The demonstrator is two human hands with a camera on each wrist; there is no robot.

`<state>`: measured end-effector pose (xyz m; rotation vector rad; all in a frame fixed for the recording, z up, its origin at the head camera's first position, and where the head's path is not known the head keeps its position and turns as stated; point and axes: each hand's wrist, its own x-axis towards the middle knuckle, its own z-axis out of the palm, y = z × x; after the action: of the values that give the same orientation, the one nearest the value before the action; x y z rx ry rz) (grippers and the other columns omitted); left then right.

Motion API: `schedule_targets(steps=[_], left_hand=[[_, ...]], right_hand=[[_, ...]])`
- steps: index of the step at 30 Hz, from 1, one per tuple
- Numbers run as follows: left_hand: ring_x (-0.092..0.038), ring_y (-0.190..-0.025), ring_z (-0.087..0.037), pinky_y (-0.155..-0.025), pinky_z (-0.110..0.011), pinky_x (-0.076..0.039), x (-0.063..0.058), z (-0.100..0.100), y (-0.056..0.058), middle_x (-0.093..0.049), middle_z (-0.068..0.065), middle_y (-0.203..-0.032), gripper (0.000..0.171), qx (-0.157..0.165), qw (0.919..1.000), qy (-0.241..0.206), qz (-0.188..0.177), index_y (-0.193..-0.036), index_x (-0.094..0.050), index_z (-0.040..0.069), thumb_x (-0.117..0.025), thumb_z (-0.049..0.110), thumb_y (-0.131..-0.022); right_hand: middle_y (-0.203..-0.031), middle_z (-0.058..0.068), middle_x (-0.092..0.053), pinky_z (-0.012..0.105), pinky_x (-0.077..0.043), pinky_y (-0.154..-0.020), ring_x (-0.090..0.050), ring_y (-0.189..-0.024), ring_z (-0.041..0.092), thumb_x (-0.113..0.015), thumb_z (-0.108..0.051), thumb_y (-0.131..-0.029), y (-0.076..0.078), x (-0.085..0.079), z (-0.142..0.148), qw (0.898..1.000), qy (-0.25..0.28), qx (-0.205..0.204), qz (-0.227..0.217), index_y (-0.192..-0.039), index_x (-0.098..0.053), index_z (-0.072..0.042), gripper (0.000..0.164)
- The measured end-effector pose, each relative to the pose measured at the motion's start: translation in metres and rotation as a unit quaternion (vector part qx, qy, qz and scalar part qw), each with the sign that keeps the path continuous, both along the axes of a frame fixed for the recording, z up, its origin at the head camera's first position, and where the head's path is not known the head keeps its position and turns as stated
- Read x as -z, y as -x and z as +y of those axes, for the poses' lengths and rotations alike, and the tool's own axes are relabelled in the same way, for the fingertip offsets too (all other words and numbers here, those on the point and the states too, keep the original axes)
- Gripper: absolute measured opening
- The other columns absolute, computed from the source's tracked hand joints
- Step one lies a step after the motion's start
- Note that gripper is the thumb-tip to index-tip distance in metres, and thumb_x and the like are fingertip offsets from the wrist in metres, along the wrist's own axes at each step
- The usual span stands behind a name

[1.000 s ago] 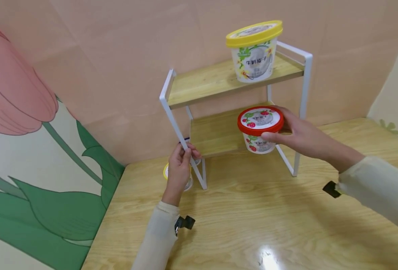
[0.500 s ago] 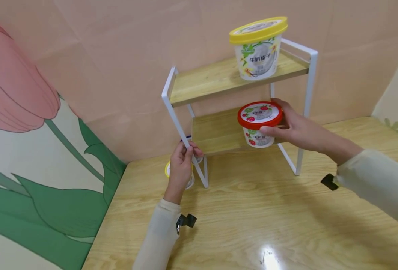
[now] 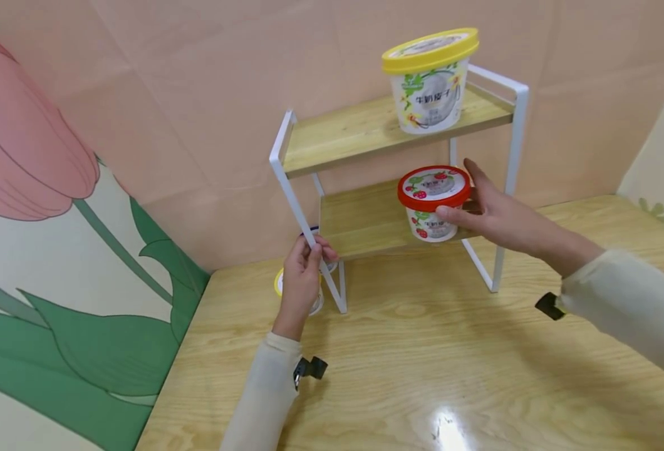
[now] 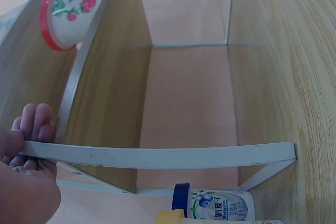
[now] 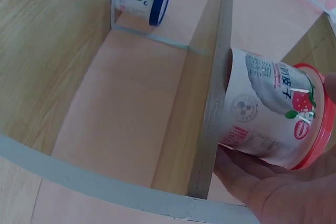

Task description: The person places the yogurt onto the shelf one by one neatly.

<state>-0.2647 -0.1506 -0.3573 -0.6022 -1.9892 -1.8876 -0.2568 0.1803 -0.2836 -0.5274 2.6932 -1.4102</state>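
Note:
A white tub with a red lid and strawberry pictures (image 3: 430,225) stands upright at the right front of the lower board (image 3: 360,219) of a two-tier shelf. My right hand (image 3: 498,216) holds it from the right, thumb in front and fingers behind. In the right wrist view, the base of the tub meets the board's front edge. At the left side, my left hand (image 3: 300,279) grips the white metal frame (image 3: 295,207), also seen across the left wrist view. A bigger tub with a yellow lid (image 3: 430,94) stands on the top board (image 3: 337,138).
Beyond the shelf's left legs, a blue-lidded blueberry tub (image 4: 220,205) and a small yellow-lidded tub (image 4: 170,216) stand on the wooden table (image 3: 411,357), partly hidden by my left hand in the head view. A pink backdrop (image 3: 208,113) rises behind the shelf.
My right hand has brought the red-lidded tub slightly back and down onto the lower board's front edge, and its fingers have spread a little. My left hand stays on the frame.

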Motion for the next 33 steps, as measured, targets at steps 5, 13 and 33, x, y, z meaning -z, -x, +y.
schedule_targets(steps=[5, 13, 33], left_hand=[[-0.066, -0.081, -0.007, -0.085, -0.027, -0.059, 0.0, -0.001, 0.0, -0.064, -0.013, -0.087, 0.018, -0.002, 1.0, -0.005, -0.007, -0.105, -0.052, -0.013, -0.043, 0.003, -0.104], [-0.065, -0.081, -0.007, -0.084, -0.026, -0.059, -0.001, 0.0, 0.0, -0.064, -0.009, -0.085, 0.018, 0.002, 0.9999, -0.011, 0.0, -0.105, -0.052, -0.014, -0.043, 0.002, -0.104], [-0.066, -0.081, -0.009, -0.085, -0.03, -0.06, -0.001, 0.0, 0.002, -0.065, -0.018, -0.087, 0.015, -0.004, 0.9999, -0.004, -0.009, -0.106, -0.053, -0.012, -0.042, -0.001, -0.104]], right_hand=[[-0.161, 0.029, -0.022, 0.065, -0.037, -0.11, -0.034, -0.143, 0.05, -0.052, -0.046, -0.1, -0.001, 0.001, 0.0, 1.0, -0.006, 0.011, -0.001, -0.154, 0.027, -0.023, 0.098], [-0.163, 0.027, -0.014, 0.067, -0.031, -0.112, -0.029, -0.145, 0.05, -0.053, -0.045, -0.1, -0.001, 0.004, 0.001, 1.0, 0.002, 0.019, -0.006, -0.153, 0.028, -0.025, 0.099], [-0.146, 0.02, -0.046, 0.008, -0.031, -0.098, -0.049, -0.12, 0.033, -0.067, -0.017, -0.094, -0.044, 0.075, 0.007, 0.957, -0.028, 0.084, 0.277, -0.156, -0.025, -0.012, 0.075]])
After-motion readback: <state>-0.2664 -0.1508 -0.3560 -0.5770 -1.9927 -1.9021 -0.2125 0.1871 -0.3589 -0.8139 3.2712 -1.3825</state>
